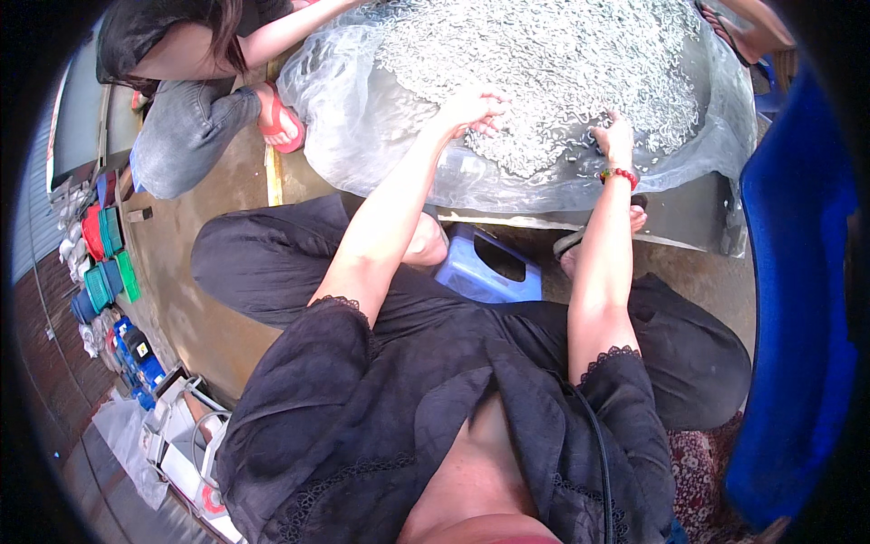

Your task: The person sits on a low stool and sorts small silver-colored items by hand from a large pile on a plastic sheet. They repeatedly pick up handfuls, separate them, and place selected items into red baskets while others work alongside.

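Whitish slivers [544, 59] spread beyond the fingers: left hand [468, 111] loosely parted, right hand [616, 140] curled; I cannot tell if either holds any.

Workshop: heaped white pieces [553, 63], plastic stool [460, 272], concrete floor [186, 281].

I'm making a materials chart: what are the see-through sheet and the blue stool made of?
The sheet looks like thin, slightly shiny plastic or fine netting: see-through and wrinkled. The stool seems smooth, hard plastic: even blue, rounded edges.
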Demonstrator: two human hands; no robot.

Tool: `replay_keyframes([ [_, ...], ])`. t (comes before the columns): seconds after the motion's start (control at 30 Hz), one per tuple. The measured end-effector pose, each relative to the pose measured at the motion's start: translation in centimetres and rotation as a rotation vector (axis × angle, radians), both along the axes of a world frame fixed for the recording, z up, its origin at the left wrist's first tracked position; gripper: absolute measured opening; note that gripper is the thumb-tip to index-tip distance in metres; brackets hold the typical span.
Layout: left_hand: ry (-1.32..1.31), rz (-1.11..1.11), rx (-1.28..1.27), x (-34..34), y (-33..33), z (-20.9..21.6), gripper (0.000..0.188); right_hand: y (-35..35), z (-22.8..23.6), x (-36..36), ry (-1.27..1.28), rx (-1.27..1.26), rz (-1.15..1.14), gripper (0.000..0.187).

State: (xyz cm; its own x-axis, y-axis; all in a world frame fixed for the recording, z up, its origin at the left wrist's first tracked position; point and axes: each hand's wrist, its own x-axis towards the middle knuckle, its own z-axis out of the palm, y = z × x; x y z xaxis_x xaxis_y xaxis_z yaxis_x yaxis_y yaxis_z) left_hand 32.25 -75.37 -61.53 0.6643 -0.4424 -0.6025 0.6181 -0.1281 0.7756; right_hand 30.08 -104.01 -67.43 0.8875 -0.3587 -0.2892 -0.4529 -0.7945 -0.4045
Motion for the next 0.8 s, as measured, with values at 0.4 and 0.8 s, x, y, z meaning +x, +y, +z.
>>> replay_keyframes([
  [0.4,-1.131,-0.378,0.514,1.1,-5.0,-4.3,0.028,8.4,-3.3,-4.0,-0.139,0.312,0.234,0.021],
  [0.8,-0.87,-0.463,0.505,0.9,-4.8,-2.9,0.024,3.0,-1.5,-1.5,-0.215,0.787,-0.317,0.034],
])
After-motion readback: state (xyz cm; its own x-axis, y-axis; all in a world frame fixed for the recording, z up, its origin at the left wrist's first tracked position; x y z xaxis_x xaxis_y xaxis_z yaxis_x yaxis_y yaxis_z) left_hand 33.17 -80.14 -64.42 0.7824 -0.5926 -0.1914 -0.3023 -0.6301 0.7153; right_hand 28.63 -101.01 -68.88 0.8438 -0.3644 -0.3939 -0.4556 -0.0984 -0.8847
